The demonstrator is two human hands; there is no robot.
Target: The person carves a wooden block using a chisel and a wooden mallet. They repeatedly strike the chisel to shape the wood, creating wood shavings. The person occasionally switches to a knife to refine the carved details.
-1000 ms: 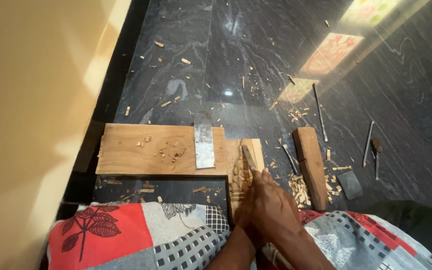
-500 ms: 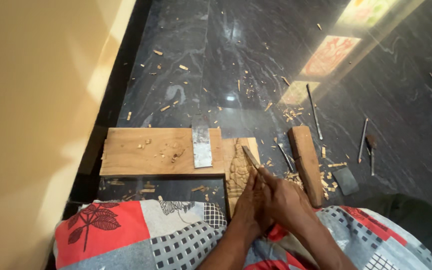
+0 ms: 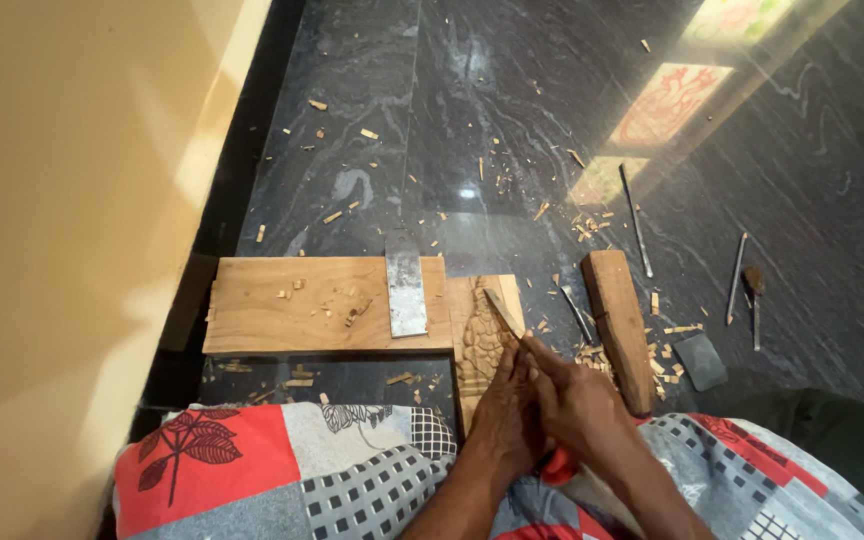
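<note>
Carved wood block [image 3: 479,335] lies on the floor [image 3: 512,120] beside the plank [image 3: 302,305]. Both hands, left hand [image 3: 505,415] and right hand [image 3: 580,405], fingers closed around the chisel [image 3: 504,313], as 0.5 s ago; blade unmoved.

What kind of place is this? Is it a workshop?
Probably a home floor used as a wood-carving spot: a carved wooden panel under both hands, a chisel, spare tools and wood chips on the dark stone floor.
</note>
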